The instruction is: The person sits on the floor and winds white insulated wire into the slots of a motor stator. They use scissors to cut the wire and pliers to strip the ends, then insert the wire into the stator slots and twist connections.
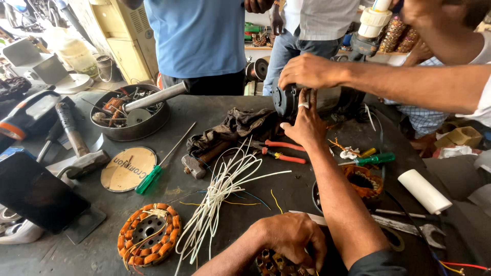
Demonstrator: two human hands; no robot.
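Right hand (306,121) stretched forward, fingers flat against dark motor housing (284,99); left hand (292,239) curled down, gripping copper-wound stator (271,263) near surface (245,204) edge.

Workshop setting, as seen from my seat: 1 dark, scuffed worktable (92,255) filled most of my view. Behind it stood 1 pale yellow metal cabinet (123,38) with louvred vents, in bright daylight. Shelving (255,47) at the back was too cluttered to itemise. 2 people stood at the far edge: 1 blue shirt (199,36), 1 grey shirt (322,18).
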